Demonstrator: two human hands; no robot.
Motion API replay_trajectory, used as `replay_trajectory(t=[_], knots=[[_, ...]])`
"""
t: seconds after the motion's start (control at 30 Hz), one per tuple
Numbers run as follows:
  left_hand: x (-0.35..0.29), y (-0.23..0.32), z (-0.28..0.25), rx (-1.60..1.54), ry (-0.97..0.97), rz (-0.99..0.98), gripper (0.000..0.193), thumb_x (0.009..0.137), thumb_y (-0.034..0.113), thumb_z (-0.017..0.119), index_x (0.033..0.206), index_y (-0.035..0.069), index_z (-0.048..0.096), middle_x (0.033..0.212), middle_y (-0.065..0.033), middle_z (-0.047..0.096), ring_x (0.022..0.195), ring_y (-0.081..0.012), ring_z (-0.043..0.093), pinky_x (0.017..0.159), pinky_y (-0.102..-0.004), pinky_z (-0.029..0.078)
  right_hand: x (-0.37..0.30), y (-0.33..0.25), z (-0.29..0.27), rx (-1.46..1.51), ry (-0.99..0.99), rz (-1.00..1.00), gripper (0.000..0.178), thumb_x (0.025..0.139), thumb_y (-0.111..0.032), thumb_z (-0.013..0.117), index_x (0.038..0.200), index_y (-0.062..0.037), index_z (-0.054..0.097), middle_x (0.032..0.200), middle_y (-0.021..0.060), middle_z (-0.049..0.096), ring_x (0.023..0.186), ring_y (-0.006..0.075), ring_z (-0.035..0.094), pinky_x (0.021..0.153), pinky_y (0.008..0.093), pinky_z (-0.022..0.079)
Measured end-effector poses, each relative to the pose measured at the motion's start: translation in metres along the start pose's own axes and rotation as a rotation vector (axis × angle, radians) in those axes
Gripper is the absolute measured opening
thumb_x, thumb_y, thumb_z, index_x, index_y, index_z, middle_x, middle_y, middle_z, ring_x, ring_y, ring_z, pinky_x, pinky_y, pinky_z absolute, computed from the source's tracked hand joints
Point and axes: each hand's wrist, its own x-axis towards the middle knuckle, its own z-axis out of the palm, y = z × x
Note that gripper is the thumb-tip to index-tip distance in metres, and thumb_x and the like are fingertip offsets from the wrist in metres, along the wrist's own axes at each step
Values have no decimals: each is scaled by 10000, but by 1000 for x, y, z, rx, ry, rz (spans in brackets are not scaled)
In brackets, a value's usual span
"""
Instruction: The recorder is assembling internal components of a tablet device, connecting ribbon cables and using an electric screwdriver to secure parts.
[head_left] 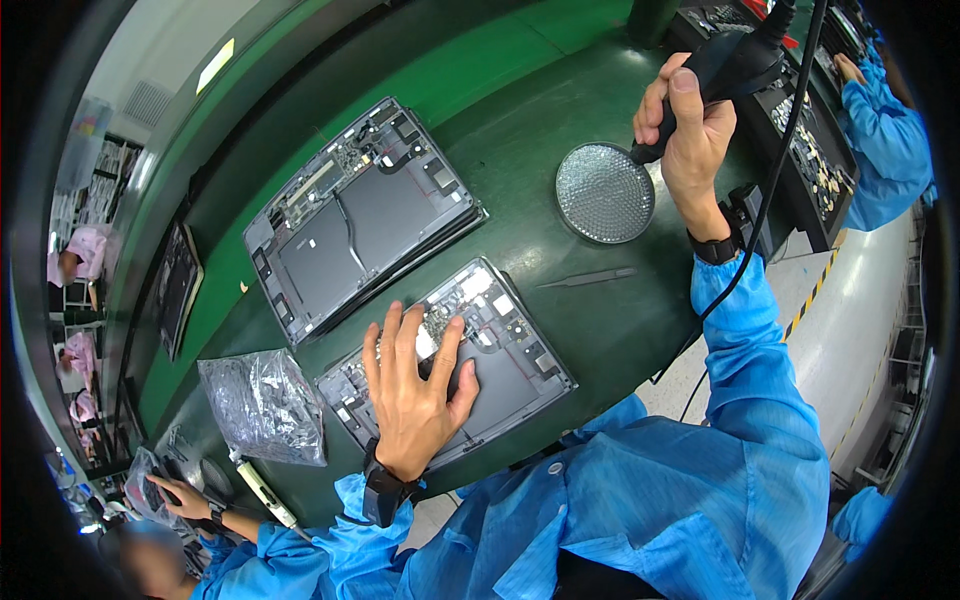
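Observation:
My left hand (412,410) lies with spread fingers on an opened laptop base (515,375), over its circuit board and beside the dark battery area. Raised at the upper right, my right hand (690,140) is wrapped round a black corded electric screwdriver (735,68). Its narrow end points down-left at the rim of a round dish (605,192) with a dimpled, shiny surface; I cannot tell whether they touch. Tweezers (587,278) lie on the green table between the dish and the laptop base. Beyond my left hand sits a stack of opened laptop bases (365,215).
A clear plastic bag (265,405) and a pale pen-like tool (268,492) lie at the left. Trays of small parts (810,150) stand at the far right. A black cable (770,200) hangs past my right forearm. A co-worker's hand (182,498) is at the lower left.

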Motion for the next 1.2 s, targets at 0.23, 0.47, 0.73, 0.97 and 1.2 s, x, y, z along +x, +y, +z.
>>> replay_trajectory(t=[0.23,0.47,0.73,0.97,1.2], knots=[[0,0,0,-6,2,-8,587,841,151,808,1419,130,705,1435,-256,566,1375,-496,554,1115,-645,443,0,6,-2,14,-4,19,233,1105,-250,675,1014,-38,643,636,28,589,508,96,531,486,262,414],[-1,-1,1,-20,16,-4,567,847,158,808,1404,119,713,1434,-259,567,1379,-493,554,1116,-648,440,-2,7,-6,-41,-20,19,234,1106,-258,673,1059,-31,643,653,29,591,515,100,536,496,260,421],[-5,0,3,6,33,-32,513,855,181,811,1359,118,742,1463,-237,562,1393,-481,544,1149,-640,418,1,-20,9,24,36,-29,280,1131,-256,615,1127,24,612,698,52,597,549,129,553,524,294,462],[-7,-2,5,-20,48,-28,481,895,225,799,1362,124,736,1531,-162,548,1485,-429,470,1203,-658,364,-62,-52,122,241,-389,75,376,1122,-378,582,1198,-12,544,694,68,533,520,147,500,502,329,466],[-4,-3,4,-23,64,20,462,905,238,790,1330,61,746,1563,-97,564,1522,-360,454,1237,-670,328,-94,-48,165,277,-528,224,305,1114,-291,614,1197,-9,534,664,68,559,526,129,518,502,308,460]])
